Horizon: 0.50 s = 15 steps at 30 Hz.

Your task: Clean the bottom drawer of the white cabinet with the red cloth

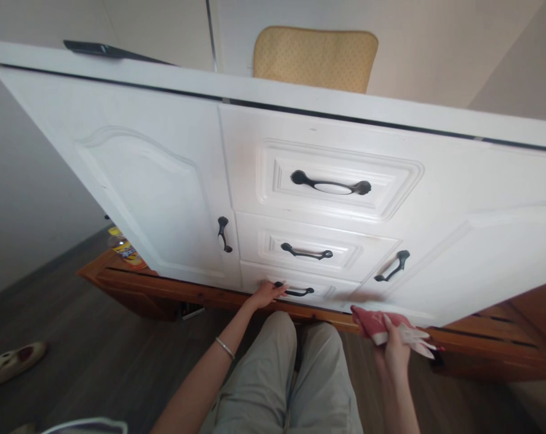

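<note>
Knees in grey trousers [282, 386] are facing the white cabinet [164, 175]. Left hand [266, 294] is curling onto the bottom drawer handle [295, 292], fingers resting there. Right hand [393, 346] is grasping a red cloth [372, 322] just right of that handle, below the cabinet's lower edge, seemingly for wiping.

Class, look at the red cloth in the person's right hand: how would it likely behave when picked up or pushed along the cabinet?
The red cloth looks bunched in the right hand, so it is probably floppy and light. Its crumpled folds suggest it would drag and fold rather than slide or roll.
</note>
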### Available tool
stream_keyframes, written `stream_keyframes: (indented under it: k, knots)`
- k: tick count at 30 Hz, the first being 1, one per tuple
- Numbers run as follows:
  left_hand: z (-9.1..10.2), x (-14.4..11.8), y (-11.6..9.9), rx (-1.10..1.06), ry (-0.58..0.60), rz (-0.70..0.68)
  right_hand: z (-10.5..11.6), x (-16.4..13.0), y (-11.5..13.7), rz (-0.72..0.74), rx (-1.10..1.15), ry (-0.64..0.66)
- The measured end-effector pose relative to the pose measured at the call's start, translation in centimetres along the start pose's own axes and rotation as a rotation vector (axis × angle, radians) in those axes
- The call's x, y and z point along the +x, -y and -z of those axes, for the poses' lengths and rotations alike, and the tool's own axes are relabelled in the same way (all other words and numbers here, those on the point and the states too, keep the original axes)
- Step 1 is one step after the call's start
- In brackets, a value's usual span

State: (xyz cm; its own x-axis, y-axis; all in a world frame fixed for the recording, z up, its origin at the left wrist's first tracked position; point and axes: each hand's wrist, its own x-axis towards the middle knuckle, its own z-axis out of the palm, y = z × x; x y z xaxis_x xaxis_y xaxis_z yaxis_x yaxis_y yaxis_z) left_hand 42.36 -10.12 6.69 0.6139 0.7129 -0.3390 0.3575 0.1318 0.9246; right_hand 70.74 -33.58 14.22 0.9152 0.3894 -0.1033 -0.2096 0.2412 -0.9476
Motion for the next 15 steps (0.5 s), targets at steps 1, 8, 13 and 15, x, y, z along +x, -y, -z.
stream_keyframes:
  k: [1, 8, 13, 15]
  knots:
    - [0.0, 0.1, 0.1, 0.01, -0.008, -0.006, -1.0, 0.0, -0.4, 0.021, -0.022, -0.024]
    - [-3.7, -2.1, 2.6, 0.032, -0.153, -0.11, -7.6, 1.1, -4.9, 0.122, -0.316, 0.086]
    - [-8.5, -6.8, 6.7, 0.148, -0.236, -0.109, -11.4, -2.0, -7.6, 0.146, -0.343, 0.148]
    - [-10.2, -8.5, 8.1, 0.226, -0.259, -0.098, -13.8, -4.8, -8.8, 0.168, -0.394, 0.243]
